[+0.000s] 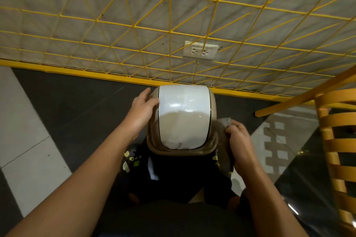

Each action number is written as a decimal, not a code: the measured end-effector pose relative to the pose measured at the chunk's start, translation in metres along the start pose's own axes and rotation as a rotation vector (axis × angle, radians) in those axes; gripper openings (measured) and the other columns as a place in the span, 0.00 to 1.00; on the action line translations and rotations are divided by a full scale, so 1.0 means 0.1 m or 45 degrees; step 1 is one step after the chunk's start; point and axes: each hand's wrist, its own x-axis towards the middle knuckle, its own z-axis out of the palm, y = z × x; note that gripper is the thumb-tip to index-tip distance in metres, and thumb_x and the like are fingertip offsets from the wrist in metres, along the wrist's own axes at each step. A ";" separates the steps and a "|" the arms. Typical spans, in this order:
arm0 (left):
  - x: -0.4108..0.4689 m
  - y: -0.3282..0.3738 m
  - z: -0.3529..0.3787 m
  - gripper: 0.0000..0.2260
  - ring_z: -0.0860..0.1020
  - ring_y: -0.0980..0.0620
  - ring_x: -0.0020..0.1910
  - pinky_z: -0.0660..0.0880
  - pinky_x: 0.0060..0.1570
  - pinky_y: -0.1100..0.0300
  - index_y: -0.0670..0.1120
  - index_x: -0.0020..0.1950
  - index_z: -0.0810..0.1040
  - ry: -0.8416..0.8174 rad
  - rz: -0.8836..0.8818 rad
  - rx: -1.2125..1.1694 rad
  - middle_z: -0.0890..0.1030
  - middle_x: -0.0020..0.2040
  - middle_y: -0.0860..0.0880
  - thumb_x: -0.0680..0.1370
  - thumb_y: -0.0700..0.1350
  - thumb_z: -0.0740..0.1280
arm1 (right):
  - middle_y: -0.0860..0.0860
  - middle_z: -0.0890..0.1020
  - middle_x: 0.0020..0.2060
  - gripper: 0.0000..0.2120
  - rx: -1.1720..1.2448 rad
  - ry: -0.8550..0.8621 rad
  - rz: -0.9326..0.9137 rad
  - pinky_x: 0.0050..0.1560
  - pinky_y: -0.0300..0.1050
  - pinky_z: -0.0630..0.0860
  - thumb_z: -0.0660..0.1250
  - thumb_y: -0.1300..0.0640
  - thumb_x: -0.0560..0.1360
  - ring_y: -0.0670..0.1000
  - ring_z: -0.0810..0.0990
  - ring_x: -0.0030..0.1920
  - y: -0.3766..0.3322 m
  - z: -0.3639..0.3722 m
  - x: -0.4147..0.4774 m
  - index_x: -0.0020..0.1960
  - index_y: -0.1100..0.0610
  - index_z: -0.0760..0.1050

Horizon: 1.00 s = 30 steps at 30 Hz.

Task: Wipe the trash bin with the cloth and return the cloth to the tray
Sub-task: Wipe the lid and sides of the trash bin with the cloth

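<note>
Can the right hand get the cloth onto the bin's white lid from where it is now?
Probably yes. The right hand holds the cloth against the trash bin's right side, and nothing lies between it and the white lid.

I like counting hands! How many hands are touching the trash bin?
2. The left hand rests flat on the trash bin's left side; the right hand presses the grey cloth against its right side. No others are visible.

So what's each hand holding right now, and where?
Right hand clutches the bunched grey cloth near its upper end; left hand rests open on the beige bin.
</note>
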 end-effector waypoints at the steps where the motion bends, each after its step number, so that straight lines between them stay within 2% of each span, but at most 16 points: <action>1: 0.02 -0.01 -0.04 0.26 0.61 0.49 0.71 0.60 0.68 0.53 0.53 0.74 0.56 -0.042 0.103 0.113 0.58 0.73 0.50 0.78 0.49 0.62 | 0.55 0.80 0.52 0.11 0.060 0.068 -0.041 0.56 0.57 0.77 0.59 0.55 0.76 0.56 0.79 0.51 -0.07 -0.01 0.04 0.57 0.50 0.71; 3: 0.05 -0.03 -0.12 0.32 0.57 0.50 0.72 0.60 0.69 0.52 0.55 0.74 0.55 -0.139 0.338 0.353 0.54 0.74 0.53 0.74 0.56 0.66 | 0.54 0.80 0.53 0.11 0.082 0.182 -0.174 0.58 0.60 0.75 0.61 0.50 0.75 0.55 0.79 0.53 -0.27 0.04 0.11 0.56 0.49 0.73; 6: 0.13 -0.08 -0.23 0.40 0.55 0.49 0.73 0.60 0.69 0.45 0.59 0.73 0.55 -0.253 0.540 0.725 0.52 0.75 0.58 0.65 0.69 0.62 | 0.50 0.76 0.56 0.20 -0.114 0.248 -0.491 0.62 0.56 0.73 0.61 0.42 0.73 0.51 0.76 0.57 -0.52 0.25 0.23 0.61 0.50 0.74; 8: 0.18 -0.10 -0.25 0.39 0.56 0.48 0.73 0.60 0.68 0.41 0.59 0.74 0.55 -0.261 0.581 0.827 0.52 0.75 0.57 0.66 0.68 0.63 | 0.51 0.70 0.63 0.22 -0.394 0.159 -0.649 0.67 0.52 0.67 0.59 0.46 0.77 0.52 0.69 0.64 -0.58 0.43 0.30 0.69 0.54 0.68; 10: 0.19 -0.09 -0.25 0.38 0.56 0.48 0.73 0.60 0.68 0.41 0.58 0.74 0.54 -0.242 0.611 0.892 0.53 0.76 0.55 0.68 0.65 0.66 | 0.52 0.62 0.72 0.23 -0.755 0.071 -0.754 0.72 0.51 0.52 0.55 0.48 0.80 0.53 0.58 0.73 -0.55 0.61 0.38 0.73 0.55 0.61; 11: 0.20 -0.08 -0.25 0.37 0.57 0.48 0.73 0.60 0.68 0.41 0.58 0.74 0.54 -0.238 0.609 0.925 0.53 0.76 0.55 0.70 0.63 0.67 | 0.51 0.60 0.74 0.23 -0.870 0.058 -0.787 0.73 0.51 0.46 0.53 0.49 0.80 0.52 0.53 0.75 -0.52 0.67 0.42 0.74 0.55 0.59; 13: 0.23 -0.07 -0.27 0.36 0.57 0.48 0.73 0.60 0.67 0.41 0.59 0.74 0.54 -0.252 0.581 0.977 0.52 0.76 0.56 0.71 0.61 0.67 | 0.52 0.60 0.75 0.23 -0.988 0.029 -0.859 0.74 0.51 0.38 0.50 0.50 0.81 0.51 0.49 0.76 -0.51 0.78 0.44 0.74 0.56 0.58; 15: 0.26 -0.07 -0.28 0.34 0.57 0.49 0.73 0.59 0.68 0.40 0.60 0.73 0.55 -0.272 0.550 0.960 0.53 0.76 0.56 0.70 0.64 0.63 | 0.53 0.62 0.74 0.23 -1.101 0.006 -0.991 0.74 0.52 0.38 0.48 0.51 0.81 0.53 0.51 0.76 -0.48 0.90 0.40 0.74 0.57 0.59; 18: 0.30 -0.06 -0.28 0.26 0.57 0.53 0.73 0.55 0.70 0.42 0.64 0.68 0.61 -0.337 0.426 0.656 0.57 0.75 0.56 0.69 0.61 0.54 | 0.56 0.65 0.72 0.25 -1.200 0.007 -1.237 0.73 0.54 0.43 0.46 0.49 0.80 0.57 0.56 0.75 -0.34 1.04 0.26 0.73 0.58 0.60; 21: 0.31 -0.03 -0.27 0.20 0.56 0.55 0.73 0.52 0.71 0.41 0.68 0.61 0.61 -0.406 0.364 0.548 0.59 0.74 0.56 0.69 0.58 0.49 | 0.55 0.67 0.72 0.23 -1.371 -0.019 -1.325 0.72 0.56 0.50 0.51 0.51 0.80 0.59 0.61 0.73 -0.14 0.99 0.21 0.72 0.57 0.61; 24: 0.31 0.00 -0.29 0.20 0.59 0.55 0.72 0.54 0.71 0.43 0.69 0.61 0.64 -0.418 0.337 0.486 0.60 0.73 0.58 0.71 0.57 0.46 | 0.56 0.73 0.67 0.23 -1.568 0.051 -1.575 0.68 0.60 0.60 0.55 0.52 0.76 0.60 0.69 0.68 0.07 0.86 0.18 0.69 0.58 0.62; 25: 0.32 0.00 -0.29 0.21 0.60 0.54 0.72 0.54 0.71 0.45 0.68 0.62 0.65 -0.416 0.333 0.488 0.60 0.74 0.58 0.71 0.56 0.45 | 0.57 0.73 0.67 0.24 -1.594 0.029 -1.669 0.69 0.59 0.60 0.60 0.54 0.75 0.60 0.69 0.68 0.15 0.81 0.19 0.69 0.59 0.61; 27: 0.35 0.01 -0.29 0.23 0.59 0.55 0.72 0.54 0.72 0.45 0.67 0.65 0.65 -0.408 0.330 0.506 0.59 0.74 0.58 0.72 0.55 0.45 | 0.57 0.70 0.69 0.32 -1.593 -0.079 -1.796 0.74 0.55 0.50 0.68 0.58 0.71 0.60 0.62 0.71 0.24 0.73 0.21 0.71 0.60 0.60; 29: 0.36 0.00 -0.28 0.23 0.57 0.56 0.73 0.53 0.72 0.45 0.65 0.66 0.66 -0.394 0.327 0.514 0.59 0.74 0.58 0.73 0.52 0.47 | 0.56 0.68 0.71 0.33 -1.607 -0.172 -1.872 0.74 0.53 0.43 0.69 0.60 0.71 0.59 0.58 0.73 0.27 0.68 0.24 0.72 0.59 0.59; 30: 0.36 -0.01 -0.27 0.23 0.57 0.56 0.73 0.52 0.72 0.45 0.65 0.67 0.66 -0.387 0.326 0.517 0.59 0.74 0.58 0.73 0.51 0.48 | 0.55 0.68 0.71 0.30 -1.636 -0.203 -1.911 0.74 0.53 0.44 0.65 0.60 0.73 0.58 0.60 0.73 0.27 0.65 0.23 0.72 0.58 0.59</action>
